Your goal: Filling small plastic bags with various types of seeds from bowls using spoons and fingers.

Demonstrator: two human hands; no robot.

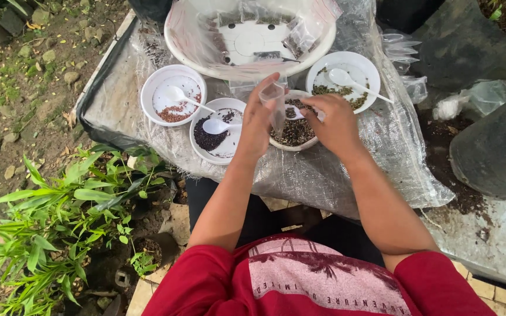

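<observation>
My left hand (pixel 257 123) holds a small clear plastic bag (pixel 275 105) upright over a white bowl of dark mixed seeds (pixel 294 133). My right hand (pixel 335 123) grips a white plastic spoon (pixel 296 113) whose scoop sits at the bag's mouth. Three more white bowls stand around it, each with a white spoon: one with reddish-brown seeds (pixel 173 95), one with black seeds (pixel 216 130) and one with greenish seeds (pixel 342 79).
A large white basin (pixel 247 38) holding several small filled bags sits at the back. Everything rests on a clear plastic sheet (pixel 346 175) over a low table. Green plants (pixel 60 222) grow at left; a dark pot (pixel 490 152) and spilled soil lie at right.
</observation>
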